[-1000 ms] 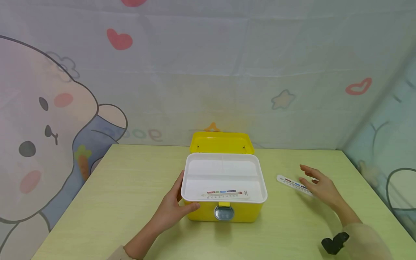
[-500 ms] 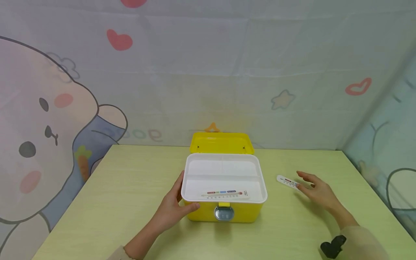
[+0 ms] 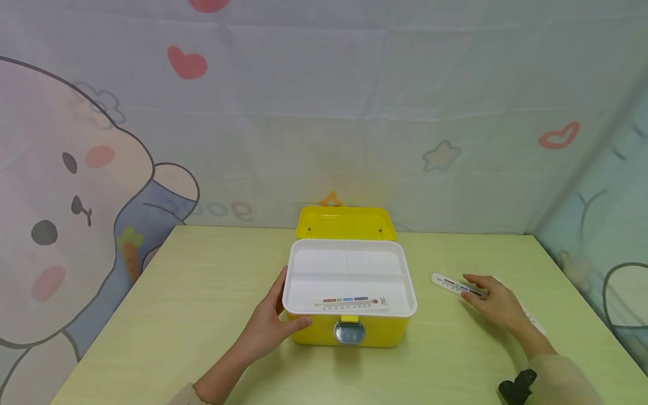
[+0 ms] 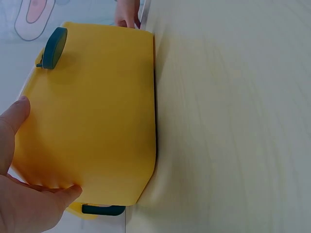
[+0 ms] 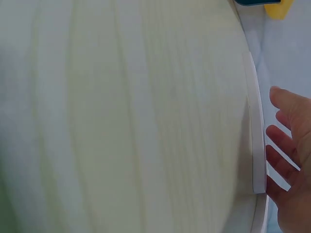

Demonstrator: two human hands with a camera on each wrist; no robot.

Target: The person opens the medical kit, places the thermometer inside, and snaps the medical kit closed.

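Note:
A yellow storage box [image 3: 374,332] stands mid-table with its lid [image 3: 344,222] swung open behind it. Its white divided tray [image 3: 324,256] carries a flat white thermometer [image 3: 349,304] in the front section. My left hand [image 3: 263,326] holds the box's left front corner, thumb on the front and fingers along the side. To the right, a second thermometer [image 3: 448,283] lies under my right hand [image 3: 496,304], whose thumb and forefinger reach over it. In the right wrist view the fingers are spread right beside the thermometer [image 5: 257,131].
Another white strip [image 3: 534,322] lies partly hidden under the right hand and wrist. A grey clasp [image 3: 349,332] hangs on the box front. A printed cloth [image 3: 304,112] rises behind the wooden table [image 3: 223,281].
My right hand has moved slightly left and down over the thermometer, thumb and forefinger coming closer to it. The white strip behind the right wrist has come into view. The left hand has stayed put.

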